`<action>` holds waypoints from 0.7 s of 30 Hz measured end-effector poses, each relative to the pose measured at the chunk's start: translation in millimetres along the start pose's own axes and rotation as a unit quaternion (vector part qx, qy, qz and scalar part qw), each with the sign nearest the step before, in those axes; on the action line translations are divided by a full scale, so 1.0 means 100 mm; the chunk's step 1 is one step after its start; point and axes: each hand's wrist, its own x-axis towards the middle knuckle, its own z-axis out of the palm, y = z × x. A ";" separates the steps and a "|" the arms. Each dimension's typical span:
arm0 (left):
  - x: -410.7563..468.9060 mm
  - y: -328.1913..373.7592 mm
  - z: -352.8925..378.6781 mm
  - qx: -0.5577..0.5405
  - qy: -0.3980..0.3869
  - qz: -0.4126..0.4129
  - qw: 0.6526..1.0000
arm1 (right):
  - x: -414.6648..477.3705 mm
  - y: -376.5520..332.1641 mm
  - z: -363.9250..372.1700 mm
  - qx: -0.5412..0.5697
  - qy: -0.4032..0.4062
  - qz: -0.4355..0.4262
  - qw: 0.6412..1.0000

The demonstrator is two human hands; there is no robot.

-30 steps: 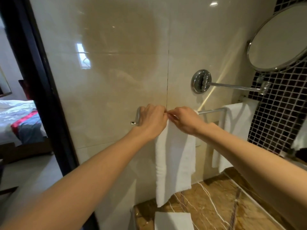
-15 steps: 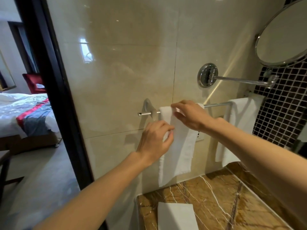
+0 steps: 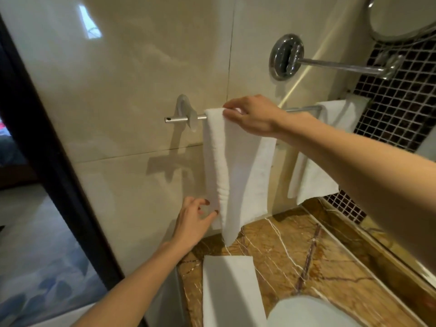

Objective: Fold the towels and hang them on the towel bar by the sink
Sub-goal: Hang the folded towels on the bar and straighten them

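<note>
A folded white towel [image 3: 238, 171] hangs over the chrome towel bar [image 3: 179, 119] on the beige tiled wall. My right hand [image 3: 252, 115] holds the towel's top where it drapes over the bar, fingers curled on the fold. My left hand [image 3: 193, 220] is low at the towel's bottom left edge, fingers spread and relaxed, fingertips just touching the cloth. A second white towel [image 3: 325, 156] hangs further right on the same bar. Another folded white towel [image 3: 230, 291] lies flat on the brown marble counter [image 3: 306, 263].
A chrome swing arm [image 3: 330, 66] with a round mirror [image 3: 401, 17] juts out above the bar. Black mosaic tile [image 3: 401, 107] covers the right wall. A dark door frame [image 3: 47, 161] stands at left. A white rounded object [image 3: 306, 312] sits at the bottom edge.
My left hand slid down from the bar to the towel's lower edge. My right hand stayed at the top of the towel. The camera moved closer and tilted down.
</note>
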 end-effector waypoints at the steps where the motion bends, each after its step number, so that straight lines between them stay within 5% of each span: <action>1: 0.00 -0.05 0.06 -0.005 -0.010 -0.004 1.000 | 0.01 0.01 0.00 -0.003 -0.002 -0.003 1.000; 9: -0.08 -0.31 0.28 0.026 -0.140 0.005 0.990 | 0.05 0.04 0.04 -0.015 0.003 -0.020 1.000; 21: 0.20 -0.45 0.67 -0.078 -0.062 -0.057 0.993 | 0.07 0.09 0.06 -0.001 0.010 -0.034 0.999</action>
